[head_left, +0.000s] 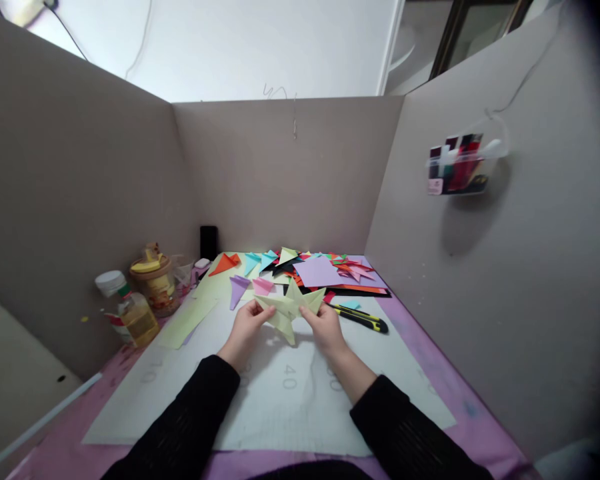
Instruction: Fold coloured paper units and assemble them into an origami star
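A pale yellow-green folded paper star (291,307) with several points is held up over the white sheet. My left hand (250,327) pinches its left point between thumb and fingers. On the other side, my right hand (325,327) pinches the right point the same way. Just beyond the star lie a pink folded paper piece (263,286) and a purple one (239,291). A black and yellow utility knife (363,318) rests to the right of my right hand, its front end near my fingers.
Behind are a lilac paper square (318,272), an orange folded piece (225,265) and a heap of coloured paper. Pale green strips (187,322), a bottle of yellowish liquid (139,319) and a lidded tub (155,287) stand left. Grey panels enclose three sides; a clear container (460,167) hangs right.
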The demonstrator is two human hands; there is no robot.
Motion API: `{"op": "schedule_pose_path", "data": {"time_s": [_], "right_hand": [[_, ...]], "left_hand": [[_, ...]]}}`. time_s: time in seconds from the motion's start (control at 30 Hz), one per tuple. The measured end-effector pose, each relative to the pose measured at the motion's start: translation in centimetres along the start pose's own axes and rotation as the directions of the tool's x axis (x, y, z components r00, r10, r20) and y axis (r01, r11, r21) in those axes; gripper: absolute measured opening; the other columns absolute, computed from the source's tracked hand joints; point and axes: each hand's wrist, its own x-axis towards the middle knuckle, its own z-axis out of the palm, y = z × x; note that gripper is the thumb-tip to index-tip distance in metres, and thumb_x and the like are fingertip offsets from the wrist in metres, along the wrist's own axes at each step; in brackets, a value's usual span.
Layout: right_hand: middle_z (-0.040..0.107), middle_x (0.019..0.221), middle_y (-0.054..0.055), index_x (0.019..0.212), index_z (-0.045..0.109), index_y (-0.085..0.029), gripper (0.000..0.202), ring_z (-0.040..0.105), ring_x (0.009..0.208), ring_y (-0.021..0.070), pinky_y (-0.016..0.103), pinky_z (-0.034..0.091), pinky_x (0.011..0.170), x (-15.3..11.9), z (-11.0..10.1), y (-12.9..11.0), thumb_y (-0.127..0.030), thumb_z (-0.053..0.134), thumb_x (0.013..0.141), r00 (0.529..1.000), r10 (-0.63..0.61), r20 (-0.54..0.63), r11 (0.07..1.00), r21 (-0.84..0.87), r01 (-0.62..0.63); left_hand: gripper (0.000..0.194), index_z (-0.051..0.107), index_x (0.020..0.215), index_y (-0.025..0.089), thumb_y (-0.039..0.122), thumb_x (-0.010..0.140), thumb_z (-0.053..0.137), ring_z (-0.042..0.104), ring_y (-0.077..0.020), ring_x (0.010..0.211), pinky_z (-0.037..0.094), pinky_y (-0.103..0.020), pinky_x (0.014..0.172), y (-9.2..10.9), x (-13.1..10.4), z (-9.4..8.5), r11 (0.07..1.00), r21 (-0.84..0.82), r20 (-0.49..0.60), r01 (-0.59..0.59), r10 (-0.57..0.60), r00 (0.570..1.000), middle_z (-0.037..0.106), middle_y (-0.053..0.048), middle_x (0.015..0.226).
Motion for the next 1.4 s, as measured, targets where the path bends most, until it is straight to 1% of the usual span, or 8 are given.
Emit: {"op": "schedule_pose_path", "data": {"time_s": [0.17, 0.3, 0.57, 0.77, 1.03, 1.13, 1.27, 1.4], "right_hand": [[0.074, 0.09, 0.009, 0.087, 0.072, -0.015, 0.036, 0.068, 0.085, 0.0279, 0.037, 0.051, 0.077, -0.3, 0.3, -0.2, -0.044, 0.074, 0.066, 0.997, 0.002, 0.078, 1.0, -0.013, -0.001], [0.074, 0.091, 0.01, 0.086, 0.072, -0.015, 0.036, 0.068, 0.086, 0.0283, 0.037, 0.051, 0.078, -0.3, 0.4, -0.2, -0.044, 0.075, 0.064, 0.996, 0.019, 0.082, 1.0, 0.015, -0.02], [0.074, 0.091, 0.01, 0.087, 0.073, -0.015, 0.036, 0.068, 0.087, 0.0291, 0.039, 0.051, 0.08, -0.3, 0.5, -0.1, -0.042, 0.076, 0.064, 0.991, 0.037, 0.128, 0.998, 0.048, -0.044], [0.073, 0.098, 0.012, 0.09, 0.073, -0.014, 0.037, 0.068, 0.092, 0.0307, 0.042, 0.051, 0.084, -0.6, 0.6, -0.1, -0.04, 0.076, 0.065, 0.98, 0.062, 0.19, 0.997, 0.024, -0.068], [0.072, 0.102, 0.014, 0.095, 0.072, -0.011, 0.043, 0.067, 0.097, 0.0323, 0.045, 0.05, 0.089, -0.7, 0.9, 0.3, -0.038, 0.079, 0.061, 0.974, 0.074, 0.213, 0.996, 0.035, -0.083], [0.072, 0.102, 0.014, 0.095, 0.072, -0.011, 0.046, 0.067, 0.096, 0.0325, 0.045, 0.05, 0.089, -0.6, 1.0, 0.1, -0.038, 0.08, 0.059, 0.976, 0.092, 0.199, 0.994, 0.042, -0.102], [0.072, 0.102, 0.015, 0.095, 0.072, -0.011, 0.045, 0.067, 0.096, 0.0323, 0.044, 0.051, 0.087, -0.6, 1.1, 0.0, -0.036, 0.081, 0.058, 0.975, 0.101, 0.199, 0.99, 0.072, -0.118], [0.073, 0.099, 0.014, 0.093, 0.072, -0.011, 0.044, 0.068, 0.093, 0.0322, 0.045, 0.051, 0.086, -0.7, 1.2, 0.1, -0.035, 0.081, 0.057, 0.974, 0.106, 0.2, 0.989, 0.085, -0.125]], "left_hand": [[0.037, 0.068, 0.087, 0.012, 0.038, 0.063, 0.079, 0.066, -0.0206, 0.073, 0.05, -0.03, 0.07, 0.6, -0.3, 0.5, 0.999, 0.039, 0.011, -0.003, 0.003, 1.0, 0.072, -0.009, 0.084], [0.036, 0.067, 0.084, 0.014, 0.038, 0.061, 0.08, 0.067, -0.0208, 0.072, 0.05, -0.03, 0.068, 0.9, -0.6, 0.8, 1.0, 0.021, 0.005, 0.011, -0.011, 1.0, 0.073, -0.008, 0.083], [0.032, 0.068, 0.079, 0.013, 0.037, 0.061, 0.08, 0.064, -0.0185, 0.062, 0.047, -0.027, 0.059, 1.0, -0.8, 0.9, 0.996, 0.084, -0.053, 0.035, -0.03, 0.998, 0.071, -0.006, 0.071], [0.035, 0.071, 0.085, 0.012, 0.039, 0.064, 0.078, 0.066, -0.0212, 0.07, 0.048, -0.028, 0.063, 0.8, -1.0, 1.0, 0.989, 0.148, -0.031, 0.012, -0.008, 1.0, 0.073, -0.009, 0.083], [0.036, 0.07, 0.081, 0.01, 0.041, 0.062, 0.077, 0.062, -0.0187, 0.063, 0.044, -0.025, 0.056, 1.6, -1.4, 1.7, 0.971, 0.239, -0.114, 0.002, 0.026, 0.993, 0.071, -0.007, 0.074], [0.037, 0.069, 0.08, 0.01, 0.041, 0.062, 0.077, 0.061, -0.0183, 0.062, 0.044, -0.025, 0.056, 1.3, -1.4, 1.8, 0.98, 0.201, -0.111, -0.001, 0.023, 0.994, 0.071, -0.007, 0.073], [0.036, 0.068, 0.077, 0.01, 0.041, 0.062, 0.078, 0.061, -0.0172, 0.06, 0.045, -0.025, 0.056, 0.8, -1.3, 1.7, 0.997, 0.07, -0.09, 0.032, -0.026, 0.996, 0.07, -0.007, 0.071], [0.034, 0.066, 0.073, 0.01, 0.04, 0.061, 0.079, 0.058, -0.0151, 0.056, 0.042, -0.024, 0.053, 0.6, -1.3, 1.9, 0.999, 0.0, -0.101, 0.053, -0.053, 0.993, 0.068, -0.005, 0.066]]}}
